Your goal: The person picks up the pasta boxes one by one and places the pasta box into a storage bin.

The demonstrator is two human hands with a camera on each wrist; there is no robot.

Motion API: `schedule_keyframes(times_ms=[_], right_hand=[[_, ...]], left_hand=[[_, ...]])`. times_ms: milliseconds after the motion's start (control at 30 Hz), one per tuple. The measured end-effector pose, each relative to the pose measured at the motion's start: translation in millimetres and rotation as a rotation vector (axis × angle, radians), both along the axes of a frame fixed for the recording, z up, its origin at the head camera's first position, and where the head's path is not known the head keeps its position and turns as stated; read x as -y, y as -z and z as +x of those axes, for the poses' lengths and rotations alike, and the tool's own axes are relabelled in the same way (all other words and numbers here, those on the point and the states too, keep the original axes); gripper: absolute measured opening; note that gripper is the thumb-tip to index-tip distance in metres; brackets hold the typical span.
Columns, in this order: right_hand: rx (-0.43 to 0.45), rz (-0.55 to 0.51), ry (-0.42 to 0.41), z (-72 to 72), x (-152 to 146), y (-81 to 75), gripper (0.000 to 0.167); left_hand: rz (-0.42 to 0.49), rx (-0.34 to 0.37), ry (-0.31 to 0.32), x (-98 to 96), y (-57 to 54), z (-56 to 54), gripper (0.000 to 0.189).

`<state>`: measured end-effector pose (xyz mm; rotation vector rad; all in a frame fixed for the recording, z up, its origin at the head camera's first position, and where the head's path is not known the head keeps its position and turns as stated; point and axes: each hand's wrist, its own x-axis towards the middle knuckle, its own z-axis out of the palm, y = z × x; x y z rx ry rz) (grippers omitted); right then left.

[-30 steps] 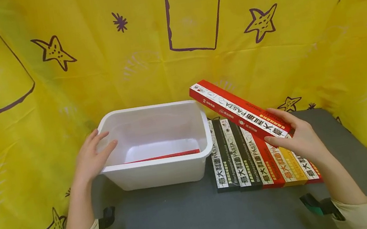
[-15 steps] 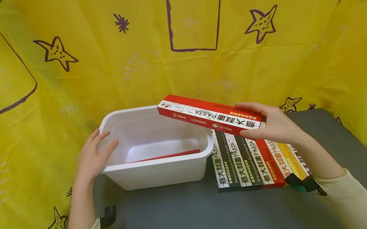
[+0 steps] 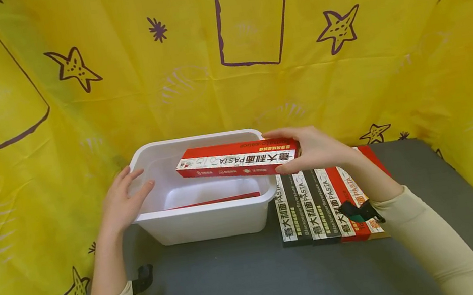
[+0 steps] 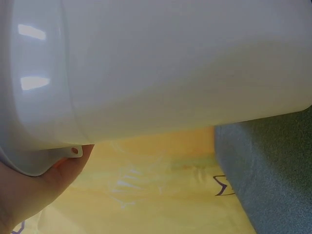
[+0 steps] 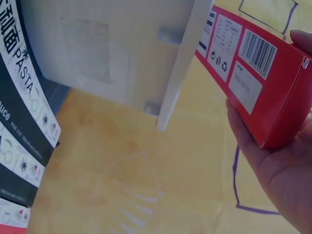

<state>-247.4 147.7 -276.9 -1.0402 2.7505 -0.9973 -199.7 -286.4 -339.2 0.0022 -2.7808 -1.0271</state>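
My right hand grips the near end of a red pasta box with a white label strip. The box is held nearly level over the white plastic bin, its far end above the opening. In the right wrist view, the red box shows its barcode side, with fingers beneath and thumb on top. My left hand holds the bin's left rim, thumb and fingertips reaching inside. Below that rim, in the left wrist view, part of the left hand shows. Another red box lies inside the bin, mostly hidden by the front wall.
Right of the bin, several pasta boxes in black, red and yellow lie side by side on the dark grey table. My right forearm covers some of them. A yellow patterned cloth hangs behind and at both sides.
My right hand has carried the red pasta box left and lower, from above the row of boxes to over the bin, levelling it. The left hand stays at the rim.
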Motion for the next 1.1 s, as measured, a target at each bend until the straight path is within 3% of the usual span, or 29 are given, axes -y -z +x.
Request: schedule_keyframes(times_ms=[333,600,800,1100], right_hand=[[0.006,0.136,-0.137,-26.3,42,-0.7,0.073],[-0.002,0.184,-0.19,-40.7,72,8.3,0.073],[0.007,0.208,-0.245,-50.7,90,17.0,0.073],[-0.089,0.303,-0.304,-59.9,103,29.1,0.065]], left_hand=[[0.006,0.007,-0.015,1.5,1.2,1.5,0.069],[0.006,0.019,-0.021,2.2,1.6,1.1,0.071],[-0.001,-0.01,-0.011,2.3,1.5,0.9,0.068],[-0.003,-0.013,-0.011,0.0,1.4,1.6,0.067]])
